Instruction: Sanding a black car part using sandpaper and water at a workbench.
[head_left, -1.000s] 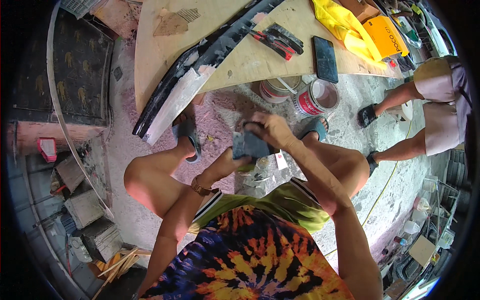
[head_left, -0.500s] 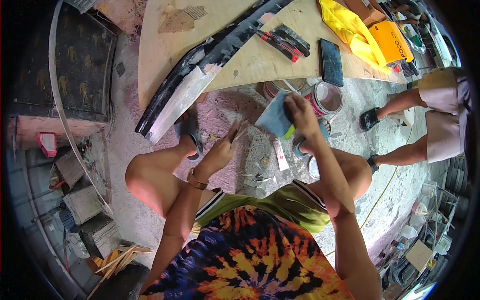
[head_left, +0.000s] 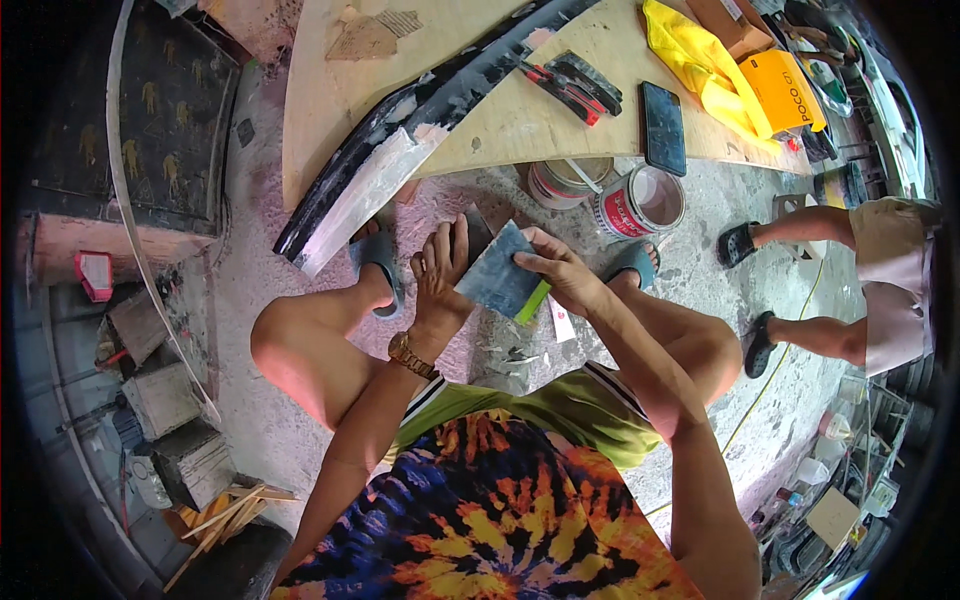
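Note:
My right hand [head_left: 563,268] grips a blue-grey square plate [head_left: 505,270] by its right edge, thumb on top. A bright green strip [head_left: 533,302] shows along the plate's lower right edge; how it joins the plate is hidden. My left hand [head_left: 440,268] is at the plate's left edge, fingers bent around a thin dark flat piece [head_left: 483,226] that sticks out beyond the fingertips, partly behind the plate. Above both hands, a long black panel [head_left: 370,165] with whitish filler patches rests slantwise on the wooden tabletop [head_left: 330,110], one end jutting past its edge.
On the tabletop lie a red-and-black tool [head_left: 565,90], a phone [head_left: 663,125], a yellow cloth [head_left: 700,70] and a yellow box [head_left: 778,90]. Two open cans [head_left: 640,205] [head_left: 562,185] and a white tube [head_left: 561,322] are on the floor. Another person's legs [head_left: 815,235] stand at right.
My right hand has brought the plate down and left, toward my left hand. My left hand has moved slightly up, its fingers now turned toward the plate. The other person's legs shifted.

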